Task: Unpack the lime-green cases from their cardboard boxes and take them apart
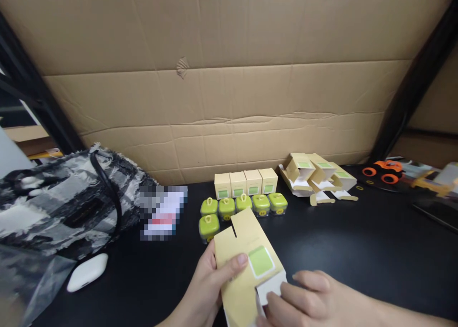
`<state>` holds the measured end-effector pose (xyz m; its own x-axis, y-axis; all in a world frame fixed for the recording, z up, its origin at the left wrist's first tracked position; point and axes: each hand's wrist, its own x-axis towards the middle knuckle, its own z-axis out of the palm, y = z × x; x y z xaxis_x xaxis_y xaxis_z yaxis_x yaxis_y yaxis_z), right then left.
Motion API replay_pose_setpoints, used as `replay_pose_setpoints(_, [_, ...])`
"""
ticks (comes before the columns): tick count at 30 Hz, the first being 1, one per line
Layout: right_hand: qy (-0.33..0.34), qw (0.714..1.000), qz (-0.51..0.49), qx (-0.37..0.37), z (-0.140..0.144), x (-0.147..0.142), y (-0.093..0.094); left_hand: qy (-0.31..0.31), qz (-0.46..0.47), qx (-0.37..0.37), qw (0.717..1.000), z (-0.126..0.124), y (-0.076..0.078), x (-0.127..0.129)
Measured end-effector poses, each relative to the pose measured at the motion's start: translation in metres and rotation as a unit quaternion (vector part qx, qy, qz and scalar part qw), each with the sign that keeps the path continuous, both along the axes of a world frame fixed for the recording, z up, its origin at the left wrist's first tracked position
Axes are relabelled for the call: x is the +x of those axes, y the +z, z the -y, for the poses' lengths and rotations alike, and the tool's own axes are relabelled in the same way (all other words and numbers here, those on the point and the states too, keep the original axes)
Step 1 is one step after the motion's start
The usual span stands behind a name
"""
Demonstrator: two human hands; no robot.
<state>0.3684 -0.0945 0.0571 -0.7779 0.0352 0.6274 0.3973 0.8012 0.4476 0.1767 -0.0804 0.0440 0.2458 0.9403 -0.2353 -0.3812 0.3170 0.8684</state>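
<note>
My left hand (pixel 223 274) is closed around a pale yellow folding box (pixel 232 250), thumb pressed on its front beside a green square window or print. The box is tilted, with its upper flaps sticking out. At its lower right, a white inner flap (pixel 271 287) stands out, and the curled fingers of my right hand (pixel 304 296) are closed on it. Just beyond the box are several small clear containers with green lids (pixel 208 226) and loop handles. Behind these, several closed yellow boxes (pixel 238 184) stand in a row.
Several open, unfilled yellow boxes (pixel 318 172) are piled at the back right, near an orange toy car (pixel 383 171). A black-and-white frayed bag (pixel 71 198) and a white mouse-shaped case (pixel 88 272) lie left. A cardboard panel (pixel 232 93) rises behind the black table (pixel 358 250).
</note>
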Motion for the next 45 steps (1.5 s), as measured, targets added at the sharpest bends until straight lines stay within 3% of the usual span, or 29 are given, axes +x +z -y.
replay_pose_setpoints(3, [-0.026,1.000,0.012,0.002,0.001,-0.003,0.004,0.004,-0.018,0.037,0.999,0.003,0.000,0.000])
replay_pose_setpoints(6, [-0.050,0.998,0.031,0.000,0.000,-0.002,0.010,-0.011,-0.003,0.024,1.000,0.005,0.006,-0.002])
replay_pose_setpoints(10, [-0.065,0.998,0.015,0.002,-0.014,0.016,0.025,-0.121,0.069,0.036,0.990,0.005,0.012,-0.006])
replay_pose_setpoints(13, [-0.085,0.996,-0.010,0.031,-0.037,0.048,0.039,-0.186,0.050,0.071,0.979,0.004,0.008,-0.009])
replay_pose_setpoints(15, [-0.155,0.984,-0.051,0.066,-0.058,0.075,0.048,-0.215,0.026,0.086,0.972,0.003,0.003,-0.011])
replay_pose_setpoints(17, [-0.275,0.954,-0.090,0.081,-0.080,0.102,0.057,-0.237,0.008,0.097,0.967,0.002,-0.001,-0.012])
replay_pose_setpoints(19, [-0.397,0.912,-0.092,0.041,-0.102,0.125,0.064,-0.248,-0.003,0.100,0.964,0.001,-0.003,-0.012])
replay_pose_setpoints(20, [-0.424,0.901,-0.087,0.025,-0.112,0.135,0.067,-0.252,-0.005,0.098,0.963,0.000,-0.004,-0.013])
replay_pose_setpoints(24, [-0.451,0.891,-0.049,-0.023,-0.138,0.159,0.064,-0.269,-0.013,0.097,0.958,-0.004,-0.012,-0.013])
replay_pose_setpoints(29, [-0.438,0.895,-0.052,-0.062,-0.146,0.171,0.045,-0.285,-0.015,0.112,0.952,-0.008,-0.024,-0.010])
replay_pose_setpoints(32, [-0.432,0.895,-0.087,-0.077,-0.144,0.171,0.042,-0.287,-0.025,0.120,0.950,-0.007,-0.024,-0.010])
replay_pose_setpoints(36, [-0.404,0.901,-0.107,-0.115,-0.145,0.151,0.053,-0.294,-0.036,0.133,0.946,-0.005,-0.021,-0.010])
replay_pose_setpoints(40, [-0.340,0.918,-0.019,-0.205,-0.161,0.107,0.062,-0.287,-0.045,0.126,0.948,-0.005,-0.020,-0.010])
replay_pose_setpoints(45, [-0.322,0.891,0.064,-0.312,-0.197,0.065,0.058,-0.283,-0.056,0.125,0.949,-0.005,-0.022,-0.010])
